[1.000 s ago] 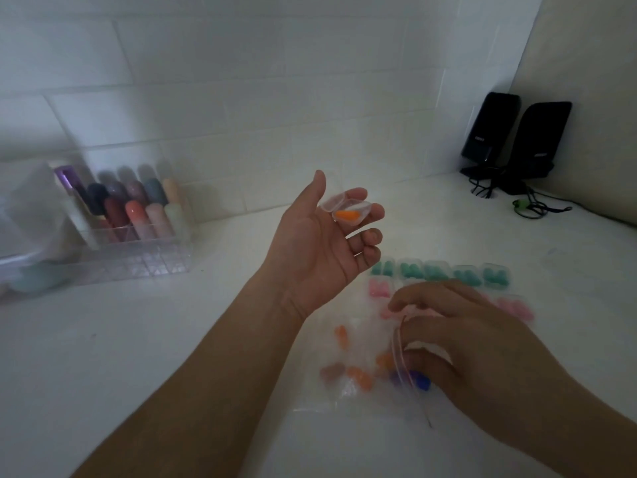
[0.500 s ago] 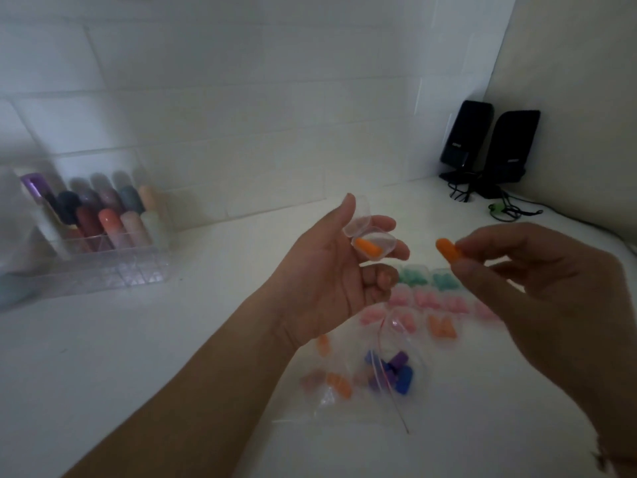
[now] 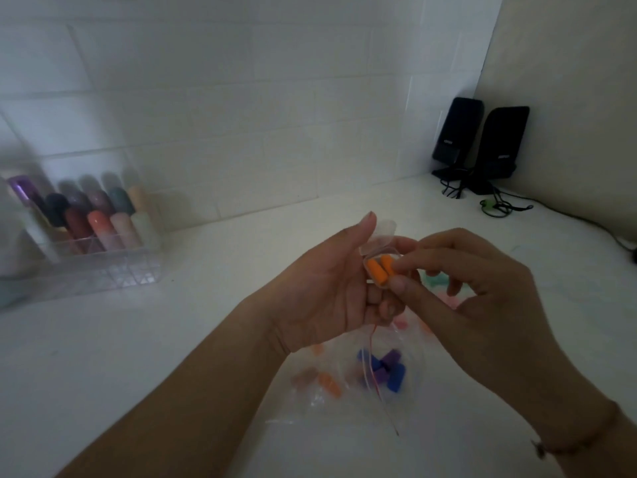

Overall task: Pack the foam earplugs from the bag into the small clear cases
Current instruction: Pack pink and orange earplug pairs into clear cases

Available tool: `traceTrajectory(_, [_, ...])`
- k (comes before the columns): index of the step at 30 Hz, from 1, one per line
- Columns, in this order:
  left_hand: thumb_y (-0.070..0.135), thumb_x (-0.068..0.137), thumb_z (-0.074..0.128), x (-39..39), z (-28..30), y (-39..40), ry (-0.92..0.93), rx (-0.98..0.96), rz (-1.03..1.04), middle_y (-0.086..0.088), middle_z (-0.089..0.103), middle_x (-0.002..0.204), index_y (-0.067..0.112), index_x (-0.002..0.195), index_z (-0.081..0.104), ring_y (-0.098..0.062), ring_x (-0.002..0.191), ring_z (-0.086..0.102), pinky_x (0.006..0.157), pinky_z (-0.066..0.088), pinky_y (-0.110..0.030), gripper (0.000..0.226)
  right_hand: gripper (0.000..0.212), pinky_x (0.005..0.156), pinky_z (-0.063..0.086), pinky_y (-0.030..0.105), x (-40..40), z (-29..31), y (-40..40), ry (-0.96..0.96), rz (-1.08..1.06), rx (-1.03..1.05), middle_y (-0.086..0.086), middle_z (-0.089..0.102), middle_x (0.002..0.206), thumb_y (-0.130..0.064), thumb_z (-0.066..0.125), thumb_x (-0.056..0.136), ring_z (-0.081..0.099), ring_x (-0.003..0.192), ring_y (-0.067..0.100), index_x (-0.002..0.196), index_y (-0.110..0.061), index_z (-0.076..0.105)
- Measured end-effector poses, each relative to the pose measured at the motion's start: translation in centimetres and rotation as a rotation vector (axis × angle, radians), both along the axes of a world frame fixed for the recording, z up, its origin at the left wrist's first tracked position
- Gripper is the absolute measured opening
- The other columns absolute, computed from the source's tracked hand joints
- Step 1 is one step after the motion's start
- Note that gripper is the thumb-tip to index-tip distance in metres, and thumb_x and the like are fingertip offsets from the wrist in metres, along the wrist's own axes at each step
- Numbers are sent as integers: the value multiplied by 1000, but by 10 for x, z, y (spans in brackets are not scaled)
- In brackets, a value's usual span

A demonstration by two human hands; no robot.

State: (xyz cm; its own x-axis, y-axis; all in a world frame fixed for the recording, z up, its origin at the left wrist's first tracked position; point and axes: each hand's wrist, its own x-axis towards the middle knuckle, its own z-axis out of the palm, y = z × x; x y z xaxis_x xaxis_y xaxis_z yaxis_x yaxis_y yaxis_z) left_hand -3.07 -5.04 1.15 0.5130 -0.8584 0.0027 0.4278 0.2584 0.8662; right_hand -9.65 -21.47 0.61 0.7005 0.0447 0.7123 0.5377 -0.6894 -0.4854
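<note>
Head view, left hand (image 3: 320, 291) fingers curled holding open clear case (image 3: 377, 257), right hand (image 3: 472, 291) fingertips pinching orange earplug (image 3: 387, 265) inside it

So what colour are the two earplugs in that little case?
Orange, both earplugs, lying side by side in the open clear case; the head view shows them best.

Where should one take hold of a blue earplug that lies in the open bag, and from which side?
Pinch one blue earplug across its middle, on its rounded sides, with thumb and forefinger. It looks best to come through the bag mouth, which seems to be the edge with the red strip, since the film covers the plugs from above. The foam looks soft, so squeeze lightly.
</note>
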Motion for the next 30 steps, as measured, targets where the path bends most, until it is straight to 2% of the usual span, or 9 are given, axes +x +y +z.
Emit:
traceTrajectory(3, [52,86,47,0,2,0,7,-14,6,-11,59,83,7,121,51,-19,66,50,63,43,-28,57,18,60,47,16,-5,6,-4,-2,-24,94,-14,66,86,-41,59,84,62,79,9,97,-33,68])
traceTrajectory(6, [16,88,50,0,1,1,-20,-19,75,-17,62,88,8,126,46,-20,65,52,61,48,-26,39,17,59,52,16,-7,10,-11,32,-65,281,-19,67,88,-47,52,83,64,79,7,93,-41,64])
traceTrajectory(10, [0,90,57,-5,1,3,-293,108,181,-18,71,97,24,146,27,-22,70,61,66,51,-27,68,26,63,47,8,-2,10,-22,178,-57,156,-24,67,91,-58,42,83,63,83,-2,90,-45,64])
traceTrajectory(14, [-5,91,55,-16,2,0,-514,177,171,-7,69,78,34,152,6,-22,73,66,67,53,-30,88,27,70,47,12,-2,4,-18,247,-1,-9,-21,63,91,-63,48,81,61,85,5,87,-43,66])
traceTrajectory(17, [-7,91,58,-22,5,-5,-646,236,247,-7,72,80,30,152,13,-24,76,71,72,58,-34,85,22,67,50,16,-4,9,-15,275,69,94,-19,65,92,-56,60,80,62,82,8,86,-38,70])
traceTrajectory(20, [5,85,72,-21,1,-6,-851,280,484,-4,74,95,26,141,41,-22,86,72,83,58,-40,68,24,60,51,21,-7,18,-25,312,83,417,-9,73,90,-43,66,80,62,70,4,95,-26,74])
traceTrajectory(23, [26,87,70,-15,-9,-3,-1236,370,606,8,71,104,24,127,59,-15,95,67,86,54,-35,42,22,55,51,26,-9,20,-49,337,-21,470,-6,75,82,-30,67,84,59,59,8,103,-20,71])
traceTrajectory(26, [42,92,59,-17,-8,-8,-1458,465,442,12,68,115,25,120,66,-7,107,61,92,48,-32,33,21,48,43,16,-17,3,-72,437,-185,362,-7,72,69,-29,71,83,58,48,4,101,-25,61])
traceTrajectory(30, [56,95,40,-27,-2,-26,-1662,726,95,12,62,131,26,123,65,-5,121,53,105,39,-29,48,20,53,41,14,-31,-33,-79,510,-387,95,-9,68,66,-38,72,81,59,57,2,81,-27,55])
